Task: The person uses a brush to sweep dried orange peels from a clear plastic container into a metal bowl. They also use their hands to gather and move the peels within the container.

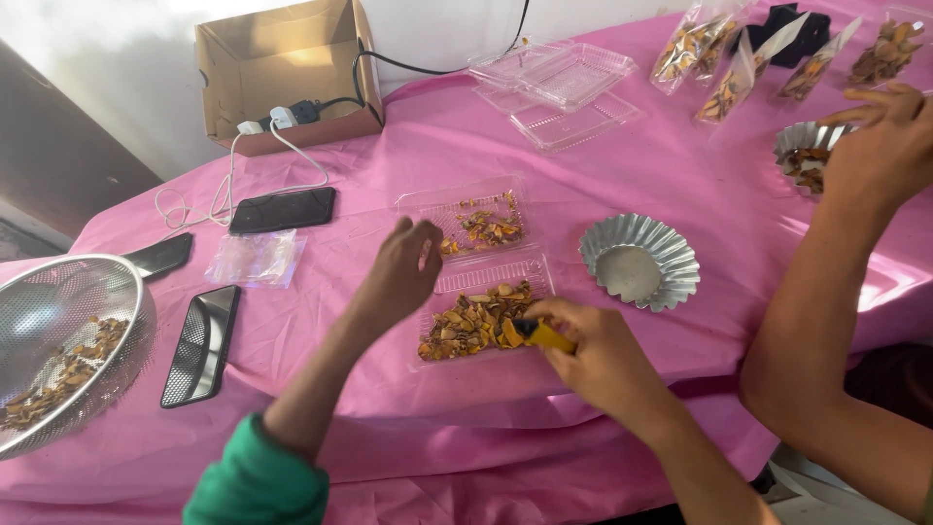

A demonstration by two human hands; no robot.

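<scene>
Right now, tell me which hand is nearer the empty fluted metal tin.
Right. The right hand is just left of the fluted metal tin, below it; the left hand is farther left, beyond the clear tray.

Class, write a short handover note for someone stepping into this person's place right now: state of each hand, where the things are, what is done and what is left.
Left hand: loosely curled, empty as far as can be seen, over the open clear clamshell box.
Right hand: fingers closed on a small yellow tool, its tip in the dried pieces.
Things: near half of the box is well filled, far half holds a few pieces. An empty fluted tin stands right of it; a metal strainer with more pieces sits far left.
Done: filled bags lie at the far edge.
Left: the box is not closed; spare boxes are empty. Another person's hand works at a second tin.
</scene>
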